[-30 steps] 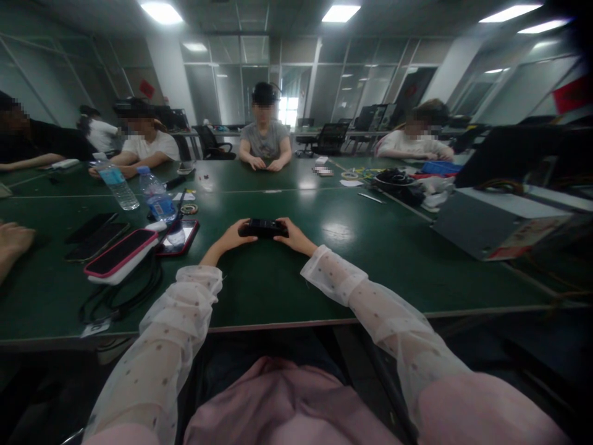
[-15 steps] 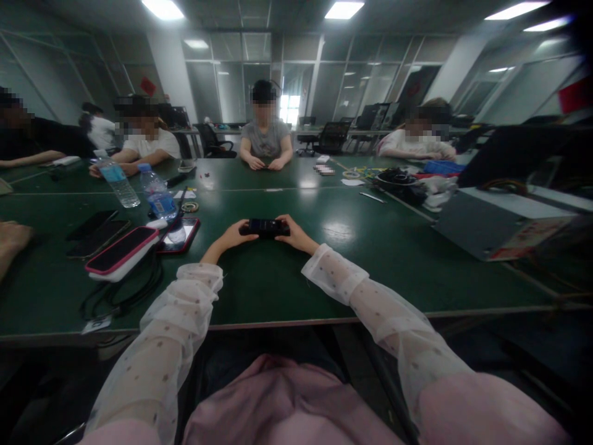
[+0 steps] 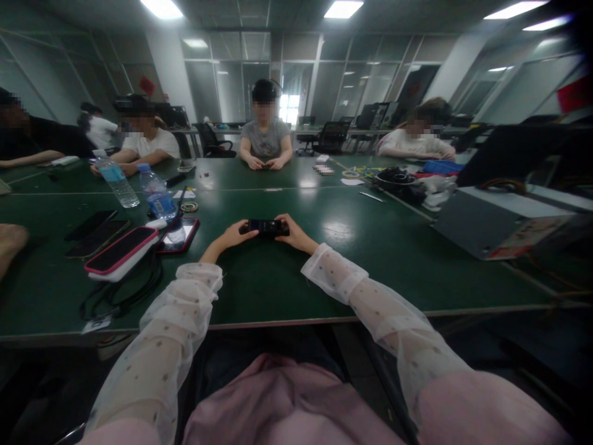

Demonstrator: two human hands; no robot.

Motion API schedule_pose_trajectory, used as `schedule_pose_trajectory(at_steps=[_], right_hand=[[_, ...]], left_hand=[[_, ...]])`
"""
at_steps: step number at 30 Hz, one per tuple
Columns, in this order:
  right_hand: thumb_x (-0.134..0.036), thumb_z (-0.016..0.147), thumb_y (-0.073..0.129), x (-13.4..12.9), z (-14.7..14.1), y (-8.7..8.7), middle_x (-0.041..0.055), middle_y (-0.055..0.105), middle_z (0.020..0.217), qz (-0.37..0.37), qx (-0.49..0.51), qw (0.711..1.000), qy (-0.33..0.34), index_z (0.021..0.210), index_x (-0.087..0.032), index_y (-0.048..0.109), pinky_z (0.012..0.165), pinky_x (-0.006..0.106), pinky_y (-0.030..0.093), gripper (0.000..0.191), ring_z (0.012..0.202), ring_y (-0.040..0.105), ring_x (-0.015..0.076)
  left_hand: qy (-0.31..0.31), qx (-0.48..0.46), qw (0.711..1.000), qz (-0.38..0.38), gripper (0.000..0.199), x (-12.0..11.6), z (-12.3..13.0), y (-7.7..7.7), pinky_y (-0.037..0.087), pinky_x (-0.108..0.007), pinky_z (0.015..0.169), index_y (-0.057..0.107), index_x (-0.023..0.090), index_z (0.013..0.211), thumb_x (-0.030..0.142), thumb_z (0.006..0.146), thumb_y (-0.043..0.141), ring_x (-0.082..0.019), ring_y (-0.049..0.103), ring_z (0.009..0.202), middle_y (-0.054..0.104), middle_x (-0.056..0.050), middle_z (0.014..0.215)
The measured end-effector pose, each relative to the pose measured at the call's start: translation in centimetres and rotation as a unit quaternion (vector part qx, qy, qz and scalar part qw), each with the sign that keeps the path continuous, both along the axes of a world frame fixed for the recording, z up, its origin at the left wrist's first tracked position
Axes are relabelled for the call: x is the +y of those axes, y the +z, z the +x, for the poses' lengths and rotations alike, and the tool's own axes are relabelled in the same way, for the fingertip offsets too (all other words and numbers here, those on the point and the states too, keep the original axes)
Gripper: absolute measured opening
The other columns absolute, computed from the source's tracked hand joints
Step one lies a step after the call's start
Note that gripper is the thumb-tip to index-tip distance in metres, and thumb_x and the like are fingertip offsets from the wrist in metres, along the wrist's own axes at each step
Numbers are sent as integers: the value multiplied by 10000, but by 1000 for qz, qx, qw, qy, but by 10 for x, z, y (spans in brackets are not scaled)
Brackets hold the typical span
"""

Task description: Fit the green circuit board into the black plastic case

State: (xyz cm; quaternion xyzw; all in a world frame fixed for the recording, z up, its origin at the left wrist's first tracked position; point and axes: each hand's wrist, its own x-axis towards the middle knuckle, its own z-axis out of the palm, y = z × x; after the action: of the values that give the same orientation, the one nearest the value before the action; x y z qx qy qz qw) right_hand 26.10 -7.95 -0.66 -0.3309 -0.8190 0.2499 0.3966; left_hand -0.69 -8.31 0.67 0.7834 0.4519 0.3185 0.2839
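Observation:
A small black device [image 3: 264, 227] with a dark screen lies sideways between my two hands, above the green table [image 3: 278, 278]. My left hand [image 3: 234, 235] grips its left end, thumb along the near edge. Its right end is held by my right hand [image 3: 295, 235], with the fingers curled over the far side. The fingers' undersides and the back of the device are hidden. What the screen shows is too small to read.
On the left are two water bottles [image 3: 158, 193], a pink-edged phone [image 3: 123, 250], other phones and black cables [image 3: 134, 296]. A grey metal box [image 3: 486, 219] stands on the right. Several people sit around the table; one person's hand [image 3: 12, 244] rests at the left edge.
The other person's hand at the left edge has shifted slightly to the left. My hands and the black device have hardly moved.

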Motion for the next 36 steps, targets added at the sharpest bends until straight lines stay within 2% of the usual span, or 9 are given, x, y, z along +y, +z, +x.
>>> schedule_pose_trajectory(at_steps=[8, 18, 26, 31, 36], right_hand=[[-183, 703, 704, -3, 0, 3, 41, 539, 1053, -6, -5, 1000, -8, 1172, -229, 427, 867, 410, 462, 547, 998, 553, 227], [-186, 713, 696, -6, -1, 5, 61, 538, 1118, 5, -14, 1000, -15, 1175, -227, 443, 840, 414, 474, 528, 1037, 543, 244], [-203, 742, 691, -5, 0, 3, 67, 561, 1174, 5, -27, 999, -27, 1230, -253, 441, 890, 450, 463, 551, 1089, 546, 252], [-206, 746, 701, -3, 0, 1, 82, 572, 1167, 8, -31, 999, -40, 1251, -241, 458, 927, 478, 449, 561, 1082, 551, 258], [-205, 742, 710, 1, 0, -3, 90, 578, 1170, 0, -32, 998, -58, 1294, -241, 464, 966, 506, 430, 605, 1100, 546, 266]], left_hand=[[0, -43, 998, -48, 604, -6, 3, 6, 441, -424, 957, 599, 178, 1185, 562, 725, 674, -281, 594, 1091, 636, -103, 1192], [-2, -67, 995, -67, 604, -7, 5, 8, 425, -413, 979, 599, 176, 1195, 551, 728, 678, -278, 582, 1116, 625, -109, 1228], [24, -47, 998, -43, 592, -3, 5, 0, 414, -432, 1004, 595, 186, 1196, 580, 756, 636, -281, 579, 1129, 630, -101, 1219], [30, -48, 998, -1, 579, 0, 5, -5, 399, -429, 1038, 569, 167, 1217, 556, 790, 613, -270, 560, 1169, 609, -108, 1249], [14, -92, 996, 5, 675, 6, 4, -11, 410, -423, 1044, 505, 156, 1271, 454, 711, 736, -260, 563, 1178, 585, -129, 1286]])
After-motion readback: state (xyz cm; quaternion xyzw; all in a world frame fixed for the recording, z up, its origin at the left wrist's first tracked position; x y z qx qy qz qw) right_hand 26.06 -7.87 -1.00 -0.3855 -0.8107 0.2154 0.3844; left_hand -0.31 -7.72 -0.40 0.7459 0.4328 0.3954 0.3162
